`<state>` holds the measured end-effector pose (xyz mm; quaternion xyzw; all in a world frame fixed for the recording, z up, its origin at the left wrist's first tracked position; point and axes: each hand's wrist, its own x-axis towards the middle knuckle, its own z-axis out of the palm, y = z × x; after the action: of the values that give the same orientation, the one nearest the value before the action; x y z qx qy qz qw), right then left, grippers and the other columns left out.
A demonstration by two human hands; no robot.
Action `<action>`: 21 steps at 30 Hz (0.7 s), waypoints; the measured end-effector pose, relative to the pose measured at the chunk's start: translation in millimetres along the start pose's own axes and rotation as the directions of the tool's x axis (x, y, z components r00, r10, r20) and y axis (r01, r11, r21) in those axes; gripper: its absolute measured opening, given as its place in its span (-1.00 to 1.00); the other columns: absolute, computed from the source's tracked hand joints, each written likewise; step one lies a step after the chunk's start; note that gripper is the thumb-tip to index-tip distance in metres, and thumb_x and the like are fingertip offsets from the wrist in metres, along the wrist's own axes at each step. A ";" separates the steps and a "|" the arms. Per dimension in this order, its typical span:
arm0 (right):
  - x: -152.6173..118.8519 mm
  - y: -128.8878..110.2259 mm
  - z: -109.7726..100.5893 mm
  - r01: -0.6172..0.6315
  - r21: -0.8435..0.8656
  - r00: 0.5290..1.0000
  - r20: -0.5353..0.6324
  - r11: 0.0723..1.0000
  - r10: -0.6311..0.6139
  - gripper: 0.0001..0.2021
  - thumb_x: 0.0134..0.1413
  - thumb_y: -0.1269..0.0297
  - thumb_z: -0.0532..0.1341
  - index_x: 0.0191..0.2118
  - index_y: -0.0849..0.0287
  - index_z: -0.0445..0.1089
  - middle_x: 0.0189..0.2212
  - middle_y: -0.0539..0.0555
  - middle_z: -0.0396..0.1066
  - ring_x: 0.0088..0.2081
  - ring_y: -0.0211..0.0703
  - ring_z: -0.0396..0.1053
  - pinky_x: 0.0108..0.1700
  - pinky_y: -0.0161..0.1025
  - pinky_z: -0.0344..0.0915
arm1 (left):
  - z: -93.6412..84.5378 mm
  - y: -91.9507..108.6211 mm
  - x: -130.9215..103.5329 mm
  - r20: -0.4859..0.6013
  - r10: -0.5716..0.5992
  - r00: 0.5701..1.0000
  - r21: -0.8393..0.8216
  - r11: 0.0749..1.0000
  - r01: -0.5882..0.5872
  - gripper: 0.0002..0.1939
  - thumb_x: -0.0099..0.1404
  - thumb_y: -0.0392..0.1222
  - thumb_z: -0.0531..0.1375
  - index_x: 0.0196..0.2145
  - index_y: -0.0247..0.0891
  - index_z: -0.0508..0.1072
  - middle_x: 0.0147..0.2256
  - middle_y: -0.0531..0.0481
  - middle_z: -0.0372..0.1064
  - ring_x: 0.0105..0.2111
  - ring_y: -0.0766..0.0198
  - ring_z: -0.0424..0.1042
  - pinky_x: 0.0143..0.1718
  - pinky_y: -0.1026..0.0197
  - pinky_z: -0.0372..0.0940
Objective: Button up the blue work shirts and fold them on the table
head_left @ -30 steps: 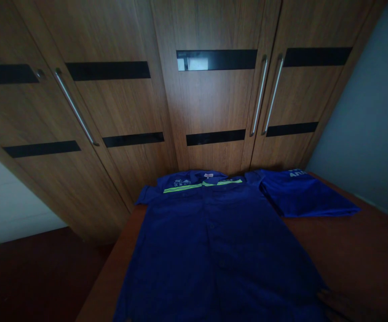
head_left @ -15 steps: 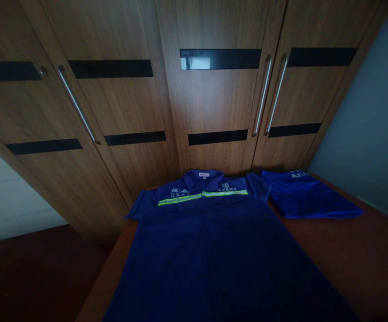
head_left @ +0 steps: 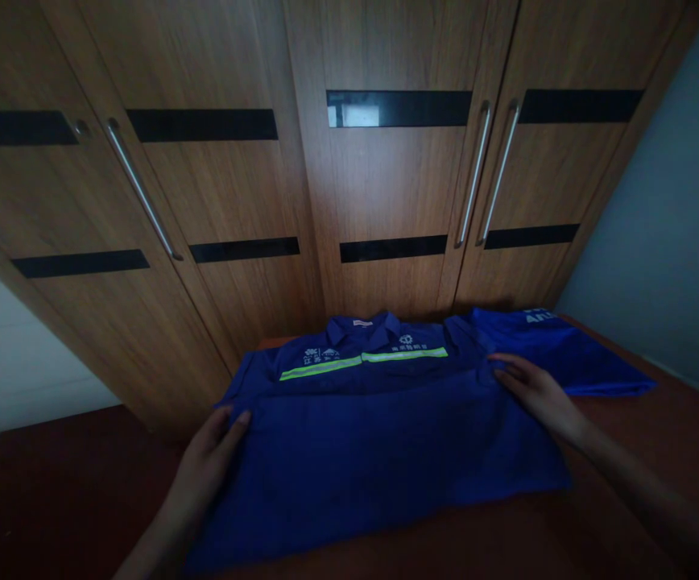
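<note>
A dark blue work shirt lies face up on a reddish-brown surface, collar at the far end. Its lower part is doubled up over the front, with the upper edge of that layer just below the yellow-green reflective stripe. At the left side of the shirt, my left hand grips the cloth, thumb on top. My right hand pinches the cloth near the right sleeve, fingers pointing left. Both chest logos and the stripe stay uncovered. Part of the left hand's fingers is hidden behind the fabric.
A brighter blue folded item with pale lettering lies right of the shirt, partly behind it. Wooden wardrobe doors with metal handles and black strips rise along the back. A grey-blue wall stands at the right.
Both hands have come into view and hold the shirt. Its lower part, laid out flat before, is now folded up toward the chest, and its collar has shifted a little.
</note>
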<state>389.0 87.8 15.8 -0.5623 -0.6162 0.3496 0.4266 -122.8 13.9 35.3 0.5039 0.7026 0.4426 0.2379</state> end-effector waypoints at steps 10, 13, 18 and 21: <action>39.9 53.3 24.7 -0.078 -0.521 0.996 -0.075 0.850 0.046 -0.61 0.11 0.06 0.08 -0.06 0.21 0.38 -0.33 0.14 0.52 -0.28 0.00 0.49 -0.23 -0.20 0.35 | 15.4 -31.3 41.1 0.163 0.000 0.987 0.594 0.798 -0.098 -0.48 0.23 0.08 -0.02 0.01 -0.32 0.28 -0.19 -0.19 0.46 -0.17 0.02 0.47 -0.14 0.11 0.31; 18.3 60.3 19.7 -0.076 -0.651 0.996 -0.087 0.755 0.026 -0.63 0.12 0.11 0.07 -0.04 0.19 0.36 -0.35 0.11 0.52 -0.30 -0.01 0.49 -0.26 -0.22 0.33 | 9.9 -29.4 34.0 0.176 -0.039 0.984 0.629 0.773 -0.082 -0.49 0.24 0.06 -0.04 0.03 -0.32 0.26 -0.14 -0.19 0.46 -0.14 0.05 0.47 -0.12 0.13 0.31; -14.2 63.6 20.7 -0.110 -0.750 0.994 -0.088 0.652 0.067 -0.68 0.17 0.13 0.01 -0.06 0.10 0.35 -0.32 0.08 0.52 -0.30 -0.01 0.50 -0.34 -0.20 0.32 | 14.1 -23.3 21.2 0.189 -0.039 0.981 0.734 0.669 -0.115 -0.59 0.31 0.01 -0.10 -0.01 -0.25 0.23 -0.16 -0.17 0.46 -0.18 0.03 0.49 -0.17 0.09 0.31; -28.7 63.4 25.4 -0.110 -0.794 0.994 -0.102 0.598 0.047 -0.66 0.21 0.11 -0.04 -0.02 0.08 0.32 -0.19 0.10 0.51 -0.29 0.01 0.50 -0.33 -0.16 0.33 | 18.8 -22.7 11.0 0.196 -0.010 0.981 0.784 0.602 -0.150 -0.61 0.34 0.01 -0.17 -0.04 -0.23 0.22 -0.11 -0.22 0.42 -0.20 -0.01 0.49 -0.21 0.04 0.31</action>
<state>390.8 68.4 -55.7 -0.7320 -0.6666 0.0363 0.1364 -123.6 28.9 7.6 0.6219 0.7810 0.0459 0.0342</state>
